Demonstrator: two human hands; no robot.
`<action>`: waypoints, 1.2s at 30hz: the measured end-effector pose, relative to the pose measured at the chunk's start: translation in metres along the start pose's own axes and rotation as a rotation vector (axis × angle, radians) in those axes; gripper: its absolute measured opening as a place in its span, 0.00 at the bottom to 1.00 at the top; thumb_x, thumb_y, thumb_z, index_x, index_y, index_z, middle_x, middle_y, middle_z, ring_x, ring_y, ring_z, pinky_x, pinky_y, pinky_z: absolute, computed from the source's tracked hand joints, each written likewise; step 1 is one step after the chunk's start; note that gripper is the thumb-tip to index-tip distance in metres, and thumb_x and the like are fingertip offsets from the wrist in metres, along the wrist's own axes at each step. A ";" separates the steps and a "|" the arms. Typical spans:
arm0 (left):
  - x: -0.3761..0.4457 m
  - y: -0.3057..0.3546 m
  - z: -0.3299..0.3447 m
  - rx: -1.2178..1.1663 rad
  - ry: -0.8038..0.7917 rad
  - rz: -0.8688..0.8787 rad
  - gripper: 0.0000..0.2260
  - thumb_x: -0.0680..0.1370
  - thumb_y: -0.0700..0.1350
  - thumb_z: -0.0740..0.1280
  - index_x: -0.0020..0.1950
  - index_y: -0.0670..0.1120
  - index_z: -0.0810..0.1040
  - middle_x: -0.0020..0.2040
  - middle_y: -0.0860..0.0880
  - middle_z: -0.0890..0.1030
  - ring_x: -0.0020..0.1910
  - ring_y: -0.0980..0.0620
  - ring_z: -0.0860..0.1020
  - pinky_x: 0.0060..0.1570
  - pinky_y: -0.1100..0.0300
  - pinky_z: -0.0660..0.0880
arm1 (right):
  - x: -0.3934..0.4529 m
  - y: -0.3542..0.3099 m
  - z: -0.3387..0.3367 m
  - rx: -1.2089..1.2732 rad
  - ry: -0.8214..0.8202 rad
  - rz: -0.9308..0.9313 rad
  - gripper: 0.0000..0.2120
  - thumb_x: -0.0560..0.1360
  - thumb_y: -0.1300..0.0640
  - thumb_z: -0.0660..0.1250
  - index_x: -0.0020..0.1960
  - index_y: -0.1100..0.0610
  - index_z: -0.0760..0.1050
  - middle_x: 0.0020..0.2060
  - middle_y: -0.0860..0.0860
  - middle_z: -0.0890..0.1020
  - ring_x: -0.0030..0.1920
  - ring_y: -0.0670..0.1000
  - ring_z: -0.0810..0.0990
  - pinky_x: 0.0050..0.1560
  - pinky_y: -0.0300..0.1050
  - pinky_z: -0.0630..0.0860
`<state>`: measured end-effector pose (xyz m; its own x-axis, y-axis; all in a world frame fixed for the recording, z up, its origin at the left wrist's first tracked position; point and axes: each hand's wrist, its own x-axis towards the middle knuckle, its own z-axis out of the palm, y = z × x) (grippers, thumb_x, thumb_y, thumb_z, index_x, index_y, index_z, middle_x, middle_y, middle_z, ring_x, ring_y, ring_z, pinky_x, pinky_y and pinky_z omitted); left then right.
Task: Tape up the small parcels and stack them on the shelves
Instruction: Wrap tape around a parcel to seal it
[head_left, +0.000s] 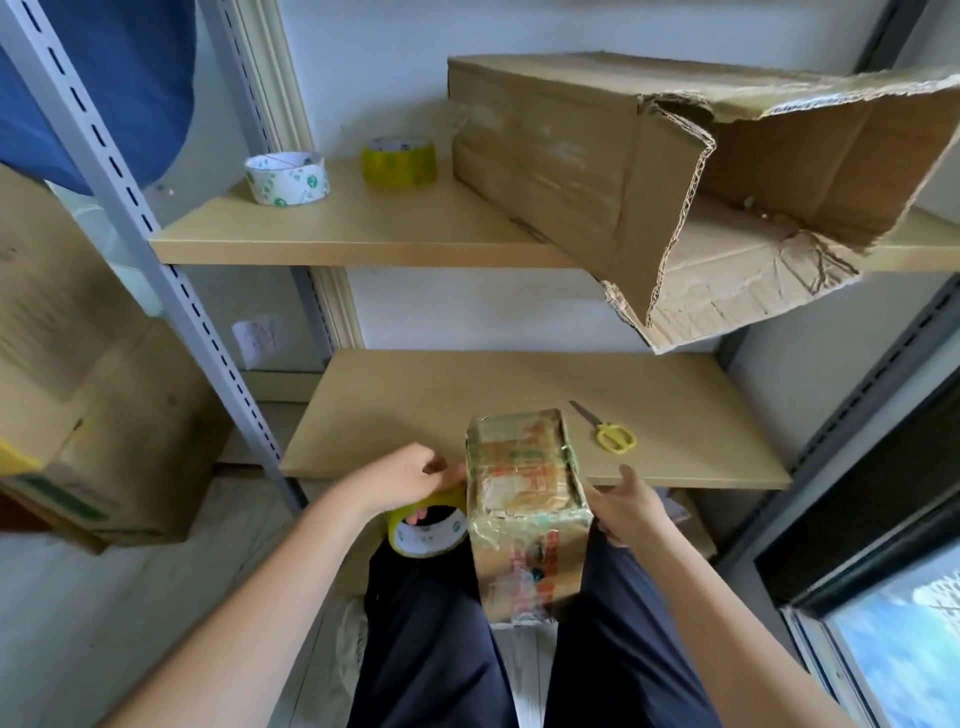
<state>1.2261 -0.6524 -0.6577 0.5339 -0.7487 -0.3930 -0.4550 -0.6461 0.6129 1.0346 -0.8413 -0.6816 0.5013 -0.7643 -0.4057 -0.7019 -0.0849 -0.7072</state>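
A small cardboard parcel, wrapped in shiny clear tape, hangs at the front edge of the lower shelf, between my knees. My right hand holds its right side, thumb up along the edge. My left hand grips a yellow tape roll pressed against the parcel's left side, with fingers through the core. Two more tape rolls stand on the upper shelf: a white one and a yellow one.
Yellow-handled scissors lie on the lower shelf, right of the parcel. A large torn open carton lies on the upper shelf and overhangs its front. Cardboard boxes stand at the left beyond a grey slotted upright.
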 end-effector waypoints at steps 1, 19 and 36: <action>0.002 0.000 0.003 -0.025 -0.015 0.001 0.21 0.79 0.63 0.63 0.43 0.45 0.75 0.32 0.48 0.79 0.28 0.51 0.79 0.31 0.57 0.75 | -0.003 -0.006 -0.008 -0.056 0.072 -0.050 0.35 0.75 0.43 0.70 0.75 0.57 0.65 0.38 0.52 0.82 0.37 0.53 0.80 0.37 0.46 0.78; -0.002 0.084 -0.008 -0.213 -0.339 0.156 0.13 0.83 0.48 0.62 0.46 0.40 0.76 0.28 0.47 0.80 0.26 0.50 0.77 0.32 0.61 0.75 | 0.000 0.002 -0.066 0.297 -0.244 -0.064 0.41 0.56 0.43 0.82 0.67 0.49 0.74 0.52 0.56 0.86 0.51 0.56 0.85 0.58 0.63 0.79; 0.025 0.072 -0.001 0.142 -0.137 0.167 0.20 0.80 0.57 0.65 0.37 0.42 0.75 0.29 0.47 0.80 0.26 0.54 0.77 0.31 0.64 0.74 | 0.026 0.015 -0.086 0.213 -0.312 0.172 0.32 0.65 0.38 0.77 0.57 0.61 0.81 0.47 0.58 0.86 0.48 0.60 0.84 0.56 0.56 0.80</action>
<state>1.2077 -0.7172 -0.6226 0.3452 -0.8538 -0.3896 -0.6298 -0.5185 0.5783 0.9935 -0.9174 -0.6523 0.5380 -0.5229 -0.6612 -0.6849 0.1862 -0.7045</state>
